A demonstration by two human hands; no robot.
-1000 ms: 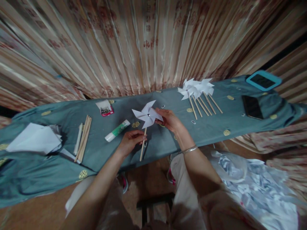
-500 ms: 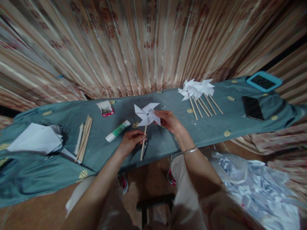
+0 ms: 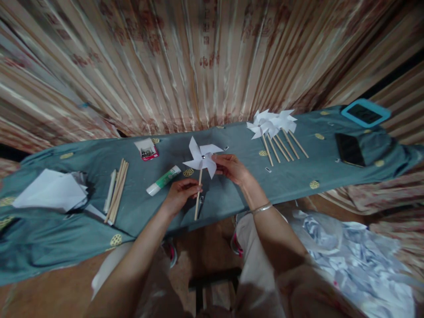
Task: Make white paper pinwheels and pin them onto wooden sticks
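Head view: several white pinwheels [image 3: 270, 124] lie joined to sticks at two o'clock from held pinwheel [image 3: 203, 157], mid-table; held one looks assembled too, blades pinned at hub, on stick

Unused stock, by look: wooden dowels [image 3: 118, 194] at eight o'clock, beyond glue stick [image 3: 164, 180]; paper sheets [image 3: 49, 190] farther off toward nine

Left hand [image 3: 179, 194]: closed, thumb and fingers pinching pinwheel's stick below blades

Right hand [image 3: 232, 168]: partly curled, fingertips at blade edge, three o'clock of hub; cannot tell if gripping

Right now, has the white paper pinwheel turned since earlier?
Yes; judged against the grey-green fabric tablecloth, the white paper pinwheel has turned, apparently clockwise.
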